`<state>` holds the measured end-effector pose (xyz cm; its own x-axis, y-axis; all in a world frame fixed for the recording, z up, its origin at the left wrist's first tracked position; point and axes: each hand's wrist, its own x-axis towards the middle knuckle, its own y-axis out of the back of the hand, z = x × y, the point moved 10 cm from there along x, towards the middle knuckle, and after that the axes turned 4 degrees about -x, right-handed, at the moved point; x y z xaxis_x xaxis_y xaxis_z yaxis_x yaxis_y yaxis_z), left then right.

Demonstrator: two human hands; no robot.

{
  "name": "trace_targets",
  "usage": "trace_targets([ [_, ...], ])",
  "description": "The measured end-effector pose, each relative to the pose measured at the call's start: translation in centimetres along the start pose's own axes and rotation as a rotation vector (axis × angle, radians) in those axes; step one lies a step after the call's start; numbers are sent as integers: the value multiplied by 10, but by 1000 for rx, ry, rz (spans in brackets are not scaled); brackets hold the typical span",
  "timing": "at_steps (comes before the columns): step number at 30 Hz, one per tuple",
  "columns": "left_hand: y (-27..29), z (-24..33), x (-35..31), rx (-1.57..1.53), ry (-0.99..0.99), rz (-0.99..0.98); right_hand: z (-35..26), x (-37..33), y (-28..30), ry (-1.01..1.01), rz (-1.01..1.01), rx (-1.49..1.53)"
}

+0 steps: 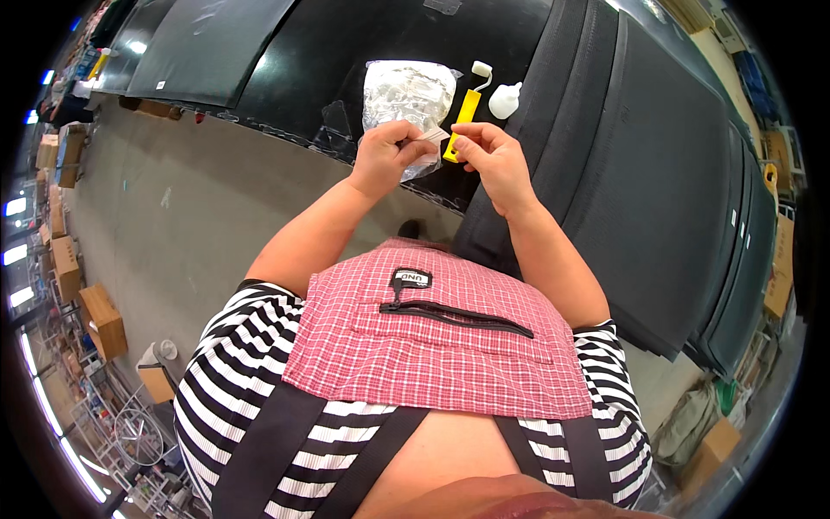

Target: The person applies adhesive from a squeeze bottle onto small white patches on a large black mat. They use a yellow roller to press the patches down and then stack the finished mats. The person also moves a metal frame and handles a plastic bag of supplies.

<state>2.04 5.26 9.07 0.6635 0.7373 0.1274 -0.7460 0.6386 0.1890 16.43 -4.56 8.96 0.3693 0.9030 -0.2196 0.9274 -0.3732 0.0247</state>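
Observation:
My left hand [382,163] pinches a few small pale tags or labels [435,136] by one end, and their free ends fan out to the right. My right hand [500,169] is close beside them, thumb and forefinger pinched together; whatever is between those fingertips is too small to make out. Beneath my left hand lies a clear, crumpled plastic bag [405,93] with whitish contents. A small roller with a yellow handle [468,111] and a white head lies just beyond my right hand. To the right of the roller is a white squeeze bottle [504,101].
Under these things stretches a black-topped table [298,65]. Black, thick-edged sheets or mats [644,164] are stacked along its right side. Another dark sheet [207,48] lies at the far left. Cardboard boxes [102,320] and a wheeled metal frame [138,437] stand on the floor at left.

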Motion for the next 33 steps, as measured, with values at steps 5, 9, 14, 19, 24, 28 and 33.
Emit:
trace_targets([
  [5, -11, 6, -7, 28, 17, -56, 3, -4, -5, 45, -37, 15],
  [9, -7, -11, -11, 59, 37, -8, -14, -28, 39, 111, 166, -337],
  [14, 1, -29, -20, 111, 40, 20, -26, -124, 149, 157, 642, -1049],
  [19, -13, -43, -25, 57, 67, -40, -2, -147, 164, -191, 708, -1377],
  [24, -18, -47, -27, -14, 76, -62, 9, -142, 170, -331, 625, -1379],
  [28, -21, -52, -22, 1, 37, -89, 1, -119, 160, -421, 518, -1482],
  [33, -30, -54, -22, 55, -63, -117, -125, -170, 229, -217, 668, -1318],
])
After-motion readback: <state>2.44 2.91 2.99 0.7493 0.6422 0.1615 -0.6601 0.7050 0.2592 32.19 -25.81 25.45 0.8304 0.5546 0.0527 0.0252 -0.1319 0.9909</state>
